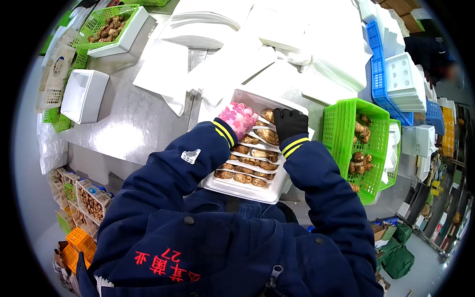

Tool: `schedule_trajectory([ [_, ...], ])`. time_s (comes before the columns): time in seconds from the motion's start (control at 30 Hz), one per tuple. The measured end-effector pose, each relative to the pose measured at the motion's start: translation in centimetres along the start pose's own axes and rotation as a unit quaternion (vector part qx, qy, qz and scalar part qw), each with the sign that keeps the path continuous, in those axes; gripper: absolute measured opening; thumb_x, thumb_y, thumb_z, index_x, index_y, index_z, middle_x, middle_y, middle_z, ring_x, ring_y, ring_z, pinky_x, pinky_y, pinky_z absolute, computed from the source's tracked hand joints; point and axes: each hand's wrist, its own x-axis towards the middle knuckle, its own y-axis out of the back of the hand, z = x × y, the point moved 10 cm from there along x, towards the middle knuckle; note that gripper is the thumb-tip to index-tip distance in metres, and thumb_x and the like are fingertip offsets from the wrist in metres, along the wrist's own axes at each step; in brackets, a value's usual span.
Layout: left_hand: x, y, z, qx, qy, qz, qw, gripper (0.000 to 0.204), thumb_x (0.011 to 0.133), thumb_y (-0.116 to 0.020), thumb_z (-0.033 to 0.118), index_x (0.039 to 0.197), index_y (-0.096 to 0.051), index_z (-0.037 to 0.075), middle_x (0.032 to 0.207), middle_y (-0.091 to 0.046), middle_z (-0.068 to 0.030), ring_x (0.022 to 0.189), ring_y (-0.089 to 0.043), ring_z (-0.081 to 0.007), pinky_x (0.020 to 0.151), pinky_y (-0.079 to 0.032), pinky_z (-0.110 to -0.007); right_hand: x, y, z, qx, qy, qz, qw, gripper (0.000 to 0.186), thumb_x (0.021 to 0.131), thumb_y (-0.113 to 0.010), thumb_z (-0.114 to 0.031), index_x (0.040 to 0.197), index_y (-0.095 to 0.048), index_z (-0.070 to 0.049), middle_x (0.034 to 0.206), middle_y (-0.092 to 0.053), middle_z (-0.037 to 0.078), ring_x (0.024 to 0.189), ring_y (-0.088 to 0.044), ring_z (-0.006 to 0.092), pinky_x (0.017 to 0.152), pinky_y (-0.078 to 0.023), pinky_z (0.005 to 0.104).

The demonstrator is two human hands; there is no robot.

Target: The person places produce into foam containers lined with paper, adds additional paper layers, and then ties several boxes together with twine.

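left hand: in a pink flowered glove (238, 120), at the upper left of the foam box, over the mushrooms; fingers bent, and i cannot tell whether they pinch anything
right hand: in a black glove (291, 123), at the far right corner of the same box, knuckles up; fingertips hidden, so i cannot tell whether they grip
foam box: white (229, 186), in front of the person's body at the near side of the metal table (123, 119)
mushrooms: brown and cream (242, 178), lying in the foam box in rows across it, one at the far end between the two hands
strips: white (247, 171), set between the rows
right side: green baskets (341, 126) beside the foam box, more mushrooms in them; a blue crate (377, 69) farther off
far side: white sheets (163, 69) spread and stacked on the table
left side: a white tub (85, 96) and a green basket of mushrooms (106, 29)
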Motion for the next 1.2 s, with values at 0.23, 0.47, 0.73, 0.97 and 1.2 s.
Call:
schedule_trajectory([
  [0.23, -1.1, 3.9, -0.2, -0.134, -0.041, 0.165, 0.976, 0.03, 0.078, -0.056, 0.016, 0.108, -0.056, 0.008, 0.098, -0.06, -0.0093, 0.091, -0.057, -0.0267, 0.078, -0.045, -0.038, -0.9, 2.6, 1.0, 0.098, 0.023, 0.075, 0.992, 0.026, 0.075, -0.049, -0.015, 0.1, -0.055, -0.014, 0.087, -0.057, 0.002, 0.076, -0.055, 0.0231, 0.062, -0.043, 0.039],
  [0.47, -7.1, 5.3, -13.4, -0.217, 0.243, 0.372, 0.869, 0.021, 0.079, -0.06, 0.014, 0.098, -0.063, 0.008, 0.085, -0.062, -0.0129, 0.082, -0.058, -0.0301, 0.074, -0.047, -0.037, -4.9, 8.9, 4.7, 0.316, -0.036, 0.135, 0.938, 0.031, 0.071, -0.062, -0.004, 0.101, -0.06, -0.011, 0.083, -0.061, 0.008, 0.073, -0.057, 0.0272, 0.063, -0.045, 0.0385],
  [0.73, -1.6, 3.4, -17.3, -0.103, 0.336, 0.188, 0.917, 0.039, 0.075, -0.063, 0.035, 0.109, -0.061, 0.016, 0.124, -0.047, -0.0097, 0.111, -0.045, -0.0313, 0.093, -0.037, -0.041, -7.8, 7.9, 5.0, 0.362, -0.103, 0.127, 0.918, 0.026, 0.072, -0.064, -0.003, 0.097, -0.064, -0.007, 0.069, -0.059, 0.01, 0.063, -0.057, 0.0253, 0.057, -0.045, 0.0358],
  [0.97, 1.9, 2.5, -19.6, -0.034, 0.281, 0.174, 0.943, 0.02, 0.076, -0.058, 0.029, 0.084, -0.066, 0.013, 0.103, -0.062, -0.0067, 0.099, -0.055, -0.0258, 0.088, -0.042, -0.036, -7.4, 8.4, 5.9, 0.347, -0.101, 0.137, 0.922, 0.024, 0.073, -0.063, -0.001, 0.097, -0.063, -0.007, 0.072, -0.059, 0.01, 0.062, -0.057, 0.025, 0.056, -0.045, 0.0334],
  [1.2, -3.1, 14.2, -12.2, -0.227, 0.162, 0.352, 0.893, 0.016, 0.077, -0.059, 0.012, 0.088, -0.065, 0.003, 0.103, -0.06, -0.016, 0.094, -0.057, -0.0306, 0.082, -0.046, -0.036, -5.1, 2.2, 5.4, 0.742, -0.328, -0.02, 0.584, 0.028, 0.084, -0.058, -0.012, 0.108, -0.057, 0.003, 0.086, -0.065, 0.009, 0.07, -0.062, 0.0129, 0.064, -0.05, 0.0223],
])
